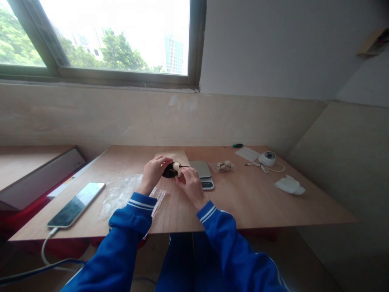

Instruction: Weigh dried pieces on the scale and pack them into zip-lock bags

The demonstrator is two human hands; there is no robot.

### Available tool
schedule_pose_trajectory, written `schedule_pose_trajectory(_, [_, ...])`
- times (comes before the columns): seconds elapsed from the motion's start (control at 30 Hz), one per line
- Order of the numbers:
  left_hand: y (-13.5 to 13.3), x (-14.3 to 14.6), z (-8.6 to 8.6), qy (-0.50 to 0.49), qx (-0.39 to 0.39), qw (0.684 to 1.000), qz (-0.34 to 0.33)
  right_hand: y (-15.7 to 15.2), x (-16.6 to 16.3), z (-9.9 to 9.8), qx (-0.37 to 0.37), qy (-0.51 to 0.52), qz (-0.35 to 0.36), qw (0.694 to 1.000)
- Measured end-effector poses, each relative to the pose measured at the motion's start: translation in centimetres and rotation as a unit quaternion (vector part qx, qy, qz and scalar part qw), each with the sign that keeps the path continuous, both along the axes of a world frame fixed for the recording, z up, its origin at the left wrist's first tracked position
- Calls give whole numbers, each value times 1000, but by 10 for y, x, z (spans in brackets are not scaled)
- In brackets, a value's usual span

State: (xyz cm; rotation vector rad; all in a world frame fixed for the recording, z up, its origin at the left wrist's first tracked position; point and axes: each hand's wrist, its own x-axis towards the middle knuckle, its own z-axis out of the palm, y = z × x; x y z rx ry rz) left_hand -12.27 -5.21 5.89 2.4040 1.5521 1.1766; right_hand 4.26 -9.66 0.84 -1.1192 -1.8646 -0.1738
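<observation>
- Because your fingers crowd around it, the small dark object (169, 172) with a pale piece on top is too small and blurred to identify.
- It sits between your two hands, above the wooden table (261, 202), just in front of the kitchen scale (203, 172).
- Your left hand (153, 172) curls closed around its left side; your right hand (191, 182) pinches its right edge.
- Both blue-sleeved forearms angle inward, wrists raised.
</observation>
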Motion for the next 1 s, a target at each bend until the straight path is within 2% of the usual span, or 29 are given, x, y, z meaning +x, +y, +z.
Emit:
schedule_pose_trajectory(0.2, [1,-3,-3,-8,1,1000,14,-5,9,-1,50,147,-17,988])
schedule_pose_trajectory(0.37, [-5,-7,-4,-25,-6,999,25,7,39,-9,44,203,-125,970])
schedule_pose_trajectory(0.47, [-8,-8,-6,-28,-9,999,15,26,59,-23,4,172,-183,968])
schedule_pose_trajectory(0.6, [-10,-8,-10,-29,-6,1000,9,51,73,-42,-75,79,-232,967])
schedule_pose_trajectory(0.77, [-13,-9,-11,-26,5,1000,6,58,80,-53,-164,-1,-283,945])
schedule_pose_trajectory(0.87, [-14,-8,-11,-25,5,1000,6,53,83,-56,-178,-15,-289,940])
schedule_pose_trajectory(1.0, [-14,-5,-14,-24,-5,1000,-2,49,84,-57,-155,-25,-279,947])
